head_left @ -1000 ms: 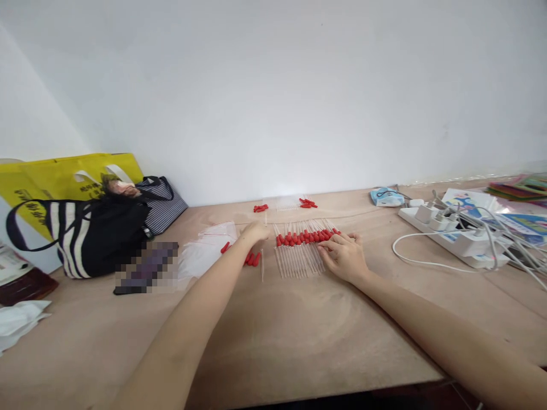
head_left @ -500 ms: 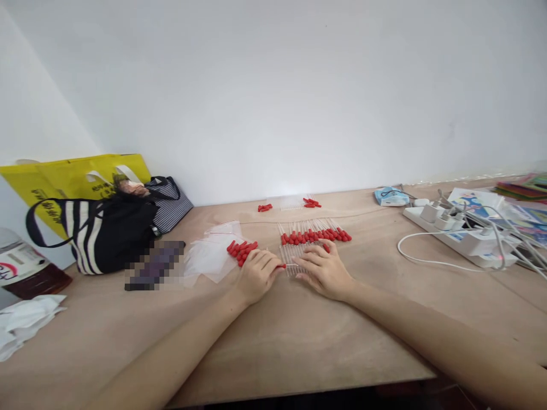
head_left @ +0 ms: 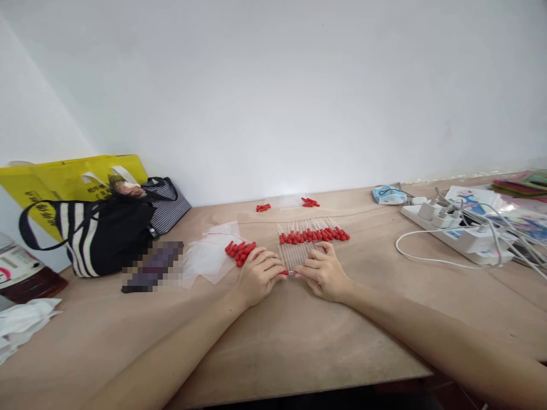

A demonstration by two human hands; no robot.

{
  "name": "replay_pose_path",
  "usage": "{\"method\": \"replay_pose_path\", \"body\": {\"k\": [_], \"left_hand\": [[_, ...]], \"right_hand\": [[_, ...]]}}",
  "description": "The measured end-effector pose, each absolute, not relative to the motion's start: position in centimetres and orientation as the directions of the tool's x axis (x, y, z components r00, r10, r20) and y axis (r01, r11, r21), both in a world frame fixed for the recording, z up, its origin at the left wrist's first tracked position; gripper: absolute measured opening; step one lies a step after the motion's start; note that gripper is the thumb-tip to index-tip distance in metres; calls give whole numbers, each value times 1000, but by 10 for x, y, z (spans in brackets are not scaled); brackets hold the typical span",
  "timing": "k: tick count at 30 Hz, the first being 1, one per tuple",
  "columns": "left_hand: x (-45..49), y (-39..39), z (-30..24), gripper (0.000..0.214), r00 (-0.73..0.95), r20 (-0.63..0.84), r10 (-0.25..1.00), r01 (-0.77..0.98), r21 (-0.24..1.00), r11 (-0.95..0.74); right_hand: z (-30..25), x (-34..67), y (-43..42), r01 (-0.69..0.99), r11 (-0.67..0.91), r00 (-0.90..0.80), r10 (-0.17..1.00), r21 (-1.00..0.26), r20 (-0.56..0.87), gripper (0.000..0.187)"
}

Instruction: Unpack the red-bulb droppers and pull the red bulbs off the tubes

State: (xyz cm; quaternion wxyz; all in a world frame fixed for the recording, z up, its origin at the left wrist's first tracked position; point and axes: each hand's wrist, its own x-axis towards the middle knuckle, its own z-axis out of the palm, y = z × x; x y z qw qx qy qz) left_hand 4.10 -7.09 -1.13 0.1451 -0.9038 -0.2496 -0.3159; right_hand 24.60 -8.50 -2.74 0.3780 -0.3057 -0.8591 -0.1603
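My left hand [head_left: 261, 274] pinches a red rubber bulb [head_left: 285, 273] between thumb and fingers. Facing it, my right hand [head_left: 321, 273] is closed on one end of a thin glass tube, most of it hidden by the fingers; bulb and tube meet between the hands. Right behind them lies a row of bare glass tubes [head_left: 288, 256]. Beyond that row are several glass droppers [head_left: 314, 232] fitted with red bulbs, the bulbs facing me. A pile of loose red bulbs [head_left: 240, 251] rests beside my left hand.
Clear plastic bags [head_left: 209, 256] lie left of the bulb pile. Near the wall are more tubes and two small groups of bulbs [head_left: 264, 208]. A power strip [head_left: 453, 233] with cables is at right, a black bag [head_left: 111, 233] at left, a face mask [head_left: 388, 195] behind.
Both hands have come closer together and slightly toward me. The bulb and the tube end are now nearer the front of the tube row. My right fingers have drawn into a pinch.
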Motion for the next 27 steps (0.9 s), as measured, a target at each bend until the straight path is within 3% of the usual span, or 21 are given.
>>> {"method": "replay_pose_path", "body": {"k": [10,17,19,22,27], "left_hand": [[36,-73,-9,17,681,635,365,543,-103,-833],[22,-69,-11,15,534,723,437,581,61,-812],[18,-63,-9,19,423,758,496,634,143,-760],[0,-47,-3,24,133,772,621,792,294,-535],[-48,-21,1,30,-184,592,785,847,500,-179]], "right_hand": [[-28,256,-88,626,780,-526,431,-9,733,18],[-28,283,-80,772,584,-265,654,-251,708,22],[-29,286,-76,802,516,-182,692,-302,698,23],[-31,287,-71,857,396,-80,733,-329,676,26],[-35,288,-69,915,354,-139,727,-193,673,29]]}}
